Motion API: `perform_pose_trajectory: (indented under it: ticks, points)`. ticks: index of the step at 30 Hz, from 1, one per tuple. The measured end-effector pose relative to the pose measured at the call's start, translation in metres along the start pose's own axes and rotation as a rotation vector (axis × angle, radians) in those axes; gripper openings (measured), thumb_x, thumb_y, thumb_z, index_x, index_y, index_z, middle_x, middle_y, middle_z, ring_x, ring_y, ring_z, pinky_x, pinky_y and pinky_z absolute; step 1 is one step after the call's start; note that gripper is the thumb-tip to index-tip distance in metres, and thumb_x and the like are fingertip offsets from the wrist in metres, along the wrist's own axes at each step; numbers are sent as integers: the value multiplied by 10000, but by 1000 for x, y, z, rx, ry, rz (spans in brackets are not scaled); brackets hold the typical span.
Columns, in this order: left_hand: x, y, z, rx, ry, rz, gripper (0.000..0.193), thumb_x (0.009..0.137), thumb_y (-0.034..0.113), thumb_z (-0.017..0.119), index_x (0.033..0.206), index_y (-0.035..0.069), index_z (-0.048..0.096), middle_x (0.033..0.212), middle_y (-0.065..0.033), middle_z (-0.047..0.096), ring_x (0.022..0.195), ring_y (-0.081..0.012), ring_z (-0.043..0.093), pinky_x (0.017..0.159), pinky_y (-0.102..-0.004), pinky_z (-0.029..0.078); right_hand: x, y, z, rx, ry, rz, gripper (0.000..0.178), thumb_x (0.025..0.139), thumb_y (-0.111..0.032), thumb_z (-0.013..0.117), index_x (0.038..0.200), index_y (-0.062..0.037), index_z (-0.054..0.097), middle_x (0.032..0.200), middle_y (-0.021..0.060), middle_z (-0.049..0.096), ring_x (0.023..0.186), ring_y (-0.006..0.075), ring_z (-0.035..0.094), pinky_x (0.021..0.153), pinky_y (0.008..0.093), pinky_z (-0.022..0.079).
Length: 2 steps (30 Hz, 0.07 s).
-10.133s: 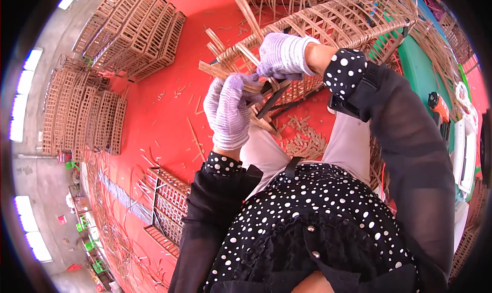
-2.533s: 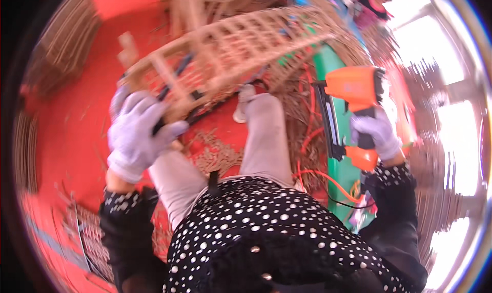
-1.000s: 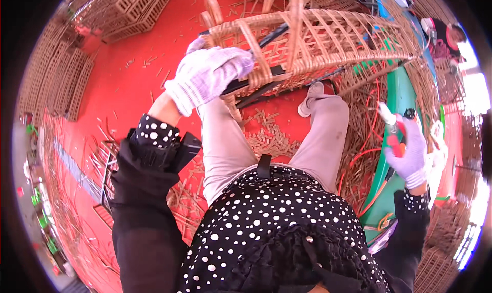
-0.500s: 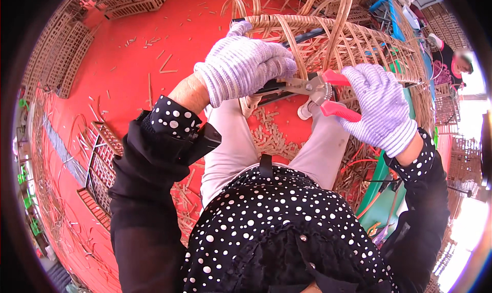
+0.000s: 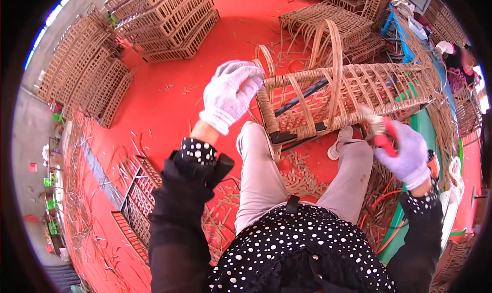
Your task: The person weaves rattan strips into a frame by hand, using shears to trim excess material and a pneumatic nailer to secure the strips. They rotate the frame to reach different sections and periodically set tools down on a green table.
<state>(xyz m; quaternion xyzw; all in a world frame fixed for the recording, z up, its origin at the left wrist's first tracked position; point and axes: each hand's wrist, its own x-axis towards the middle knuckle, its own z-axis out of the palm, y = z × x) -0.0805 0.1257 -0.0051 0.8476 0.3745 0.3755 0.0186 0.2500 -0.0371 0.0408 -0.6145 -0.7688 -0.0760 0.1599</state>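
Observation:
A woven rattan basket [image 5: 353,88] on a black metal frame lies tilted across my knees, strips wound round its rim. Long rattan strips [image 5: 335,52] loop up from it. My left hand [image 5: 230,95], in a pale lilac knit glove, is at the basket's left end corner, fingers curled in against the rim. My right hand [image 5: 405,152], gloved alike, is closed round the red handles of pruning shears [image 5: 382,134]. Their jaws are smeared by motion and lie close to the basket's near right edge.
Stacked woven baskets [image 5: 169,26] stand at the far left on the red floor [image 5: 169,103]. Cut rattan pieces [image 5: 305,175] litter the floor between my feet. A green plank [image 5: 397,231] lies on the right, near long loose strips. Another person [image 5: 461,67] is at the far right.
The shears have moved away from the basket's left end to its right side. My left hand has shifted to the left corner. The view has tilted up, showing more stacked baskets.

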Motion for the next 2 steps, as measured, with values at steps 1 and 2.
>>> perform_pose_trajectory:
  ticks: [1,2]
  points:
    - [6,-8,3,16,-3,1,175,796,122,616,960,68,640,991,-91,629,1019,-244,552,892,-330,438,-15,17,-6,8,-1,104,522,653,-210,707,1125,-63,541,999,157,617,869,266,619,778,341,492]
    - [11,-17,9,114,-73,30,192,797,162,618,968,77,642,1005,-93,628,1034,-243,549,947,-340,391,-19,24,-2,20,5,102,522,653,-210,707,1125,-63,541,999,157,617,869,266,619,778,341,492]
